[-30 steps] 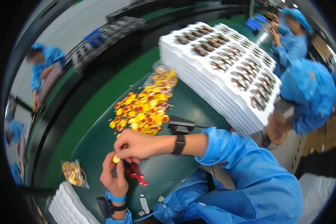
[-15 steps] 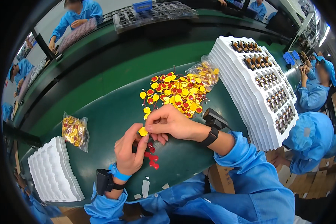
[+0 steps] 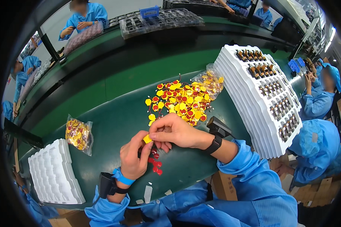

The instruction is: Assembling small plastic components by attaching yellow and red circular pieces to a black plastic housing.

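Observation:
Between my hands is a small yellow hexagonal piece [image 3: 147,139], much like those in the pile. My left hand [image 3: 134,155] pinches it between thumb and forefinger. From the right, my right hand [image 3: 176,130] has its thumb and forefinger pressed together at the piece's edge; whether they also grip the piece or a thin part of it is too small to tell. Just below my fingers lie several red round pieces [image 3: 155,165] on the green table [image 3: 185,164]. Beyond my hands spreads a pile of yellow and red disc parts [image 3: 182,100] with thin wires.
A clear bag of the same parts [image 3: 212,81] adjoins the pile; another bag [image 3: 78,134] lies left. White trays stand at both sides, a tall stack [image 3: 246,109] with dark components on the right and a lower one [image 3: 55,172] on the left. A black device [image 3: 219,126] sits near my right wrist.
The whole view has shifted slightly, so the table sits a little lower. My hands stay together at the yellow piece. Across the bench, a co-worker's lowered arm has come up.

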Action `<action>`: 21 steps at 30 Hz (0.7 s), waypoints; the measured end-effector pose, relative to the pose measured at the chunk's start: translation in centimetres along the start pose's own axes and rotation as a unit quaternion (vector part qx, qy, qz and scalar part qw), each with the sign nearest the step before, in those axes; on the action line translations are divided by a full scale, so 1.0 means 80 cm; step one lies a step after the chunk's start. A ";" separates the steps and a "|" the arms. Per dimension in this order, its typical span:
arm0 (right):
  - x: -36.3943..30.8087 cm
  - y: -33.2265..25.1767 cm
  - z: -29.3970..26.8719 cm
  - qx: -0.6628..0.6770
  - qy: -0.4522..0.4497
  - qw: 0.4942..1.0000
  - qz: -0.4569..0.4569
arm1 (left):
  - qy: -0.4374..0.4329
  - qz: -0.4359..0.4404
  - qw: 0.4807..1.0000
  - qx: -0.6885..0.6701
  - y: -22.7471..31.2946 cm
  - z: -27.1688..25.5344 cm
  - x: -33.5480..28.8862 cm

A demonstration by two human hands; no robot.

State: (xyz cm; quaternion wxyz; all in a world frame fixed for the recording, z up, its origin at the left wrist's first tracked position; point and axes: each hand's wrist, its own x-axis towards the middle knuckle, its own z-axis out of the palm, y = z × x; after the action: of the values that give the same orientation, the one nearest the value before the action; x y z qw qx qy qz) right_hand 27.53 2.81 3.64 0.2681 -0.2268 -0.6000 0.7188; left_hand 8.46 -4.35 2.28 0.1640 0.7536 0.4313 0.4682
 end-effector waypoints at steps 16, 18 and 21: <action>0.002 -0.006 0.003 -0.030 0.013 0.999 0.004 | 0.013 0.014 1.000 0.015 0.000 -0.004 0.001; 0.002 -0.003 0.005 -0.023 0.013 1.000 -0.003 | 0.014 0.012 1.000 0.010 0.000 -0.003 0.000; -0.001 -0.001 0.001 -0.021 0.038 0.999 -0.012 | 0.012 0.016 1.000 -0.006 -0.003 0.002 0.003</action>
State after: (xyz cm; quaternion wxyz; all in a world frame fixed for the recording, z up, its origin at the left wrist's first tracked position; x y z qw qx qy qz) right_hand 27.59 2.73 3.73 0.2947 -0.2521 -0.6067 0.6939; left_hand 8.51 -4.05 2.20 0.1561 0.7536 0.4184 0.4824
